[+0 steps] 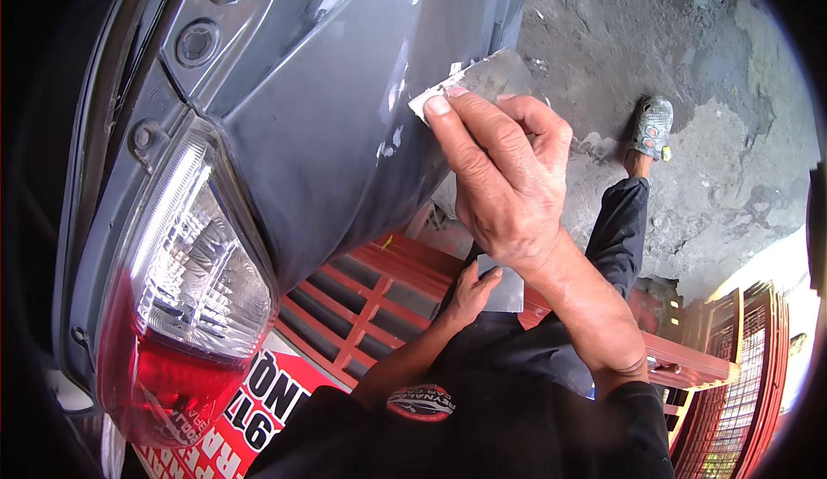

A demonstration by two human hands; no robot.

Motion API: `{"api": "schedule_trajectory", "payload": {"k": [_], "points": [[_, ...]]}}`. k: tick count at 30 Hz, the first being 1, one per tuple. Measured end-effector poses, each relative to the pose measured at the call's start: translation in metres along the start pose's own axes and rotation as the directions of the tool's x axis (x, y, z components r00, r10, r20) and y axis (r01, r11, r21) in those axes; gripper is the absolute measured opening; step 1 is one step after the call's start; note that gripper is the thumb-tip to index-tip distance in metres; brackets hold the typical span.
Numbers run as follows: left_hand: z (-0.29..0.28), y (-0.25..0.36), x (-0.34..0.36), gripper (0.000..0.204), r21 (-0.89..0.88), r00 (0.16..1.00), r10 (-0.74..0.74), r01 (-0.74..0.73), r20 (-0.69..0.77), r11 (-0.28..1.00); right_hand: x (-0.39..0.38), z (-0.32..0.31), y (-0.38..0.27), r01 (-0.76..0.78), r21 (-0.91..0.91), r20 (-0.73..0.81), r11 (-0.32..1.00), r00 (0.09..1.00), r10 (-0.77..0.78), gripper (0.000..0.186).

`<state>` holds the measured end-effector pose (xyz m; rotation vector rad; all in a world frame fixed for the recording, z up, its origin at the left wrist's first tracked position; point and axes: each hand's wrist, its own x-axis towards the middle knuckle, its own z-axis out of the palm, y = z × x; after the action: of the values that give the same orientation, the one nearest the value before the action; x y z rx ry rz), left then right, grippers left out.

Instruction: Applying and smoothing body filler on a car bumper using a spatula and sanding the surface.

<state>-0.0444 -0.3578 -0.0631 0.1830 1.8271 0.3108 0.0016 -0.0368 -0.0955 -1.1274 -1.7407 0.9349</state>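
Observation:
My right hand [514, 169] pinches a thin grey putty spreader [498, 72] between thumb and fingers. White putty lines the spreader's edge, which is at the dark grey car body panel [319, 126]; I cannot tell whether it touches. Small pale putty patches [389, 143] show on the panel near that edge. Lower down, close to my lap, my left hand [470, 295] grips a flat grey plate [509, 293] by its side. Most of the left fingers are hidden behind the plate.
A clear and red tail light [202, 264] is at the panel's left. Red metal slats [345, 315] and a red-and-white printed sign [280, 393] lie below. Rough concrete floor [594, 48] spreads to the right, with my shod foot [653, 126] on it. A red mesh frame [728, 376] stands lower right.

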Motion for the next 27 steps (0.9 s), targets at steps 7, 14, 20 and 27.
{"api": "schedule_trajectory", "payload": {"k": [7,14,20,27], "points": [[0.002,-0.006,0.003,0.040,-0.076,0.997,0.074,-0.074,0.003,0.994,-0.022,0.009,-0.005,-0.037,0.034,0.019,0.999,0.999,0.036,0.064],[0.002,0.018,0.003,0.038,-0.046,1.000,-0.006,0.007,0.018,0.999,0.009,-0.017,0.009,-0.054,0.035,0.044,0.998,0.998,0.053,0.057],[-0.008,-0.003,0.005,0.037,-0.039,0.998,0.056,-0.057,-0.015,0.998,-0.004,-0.016,-0.010,-0.055,0.031,0.110,0.998,0.993,0.052,0.055],[-0.004,-0.004,0.000,0.038,-0.016,0.999,0.022,-0.023,-0.027,1.000,0.018,-0.024,-0.007,-0.050,-0.035,0.091,0.998,0.994,0.053,0.056]]}}
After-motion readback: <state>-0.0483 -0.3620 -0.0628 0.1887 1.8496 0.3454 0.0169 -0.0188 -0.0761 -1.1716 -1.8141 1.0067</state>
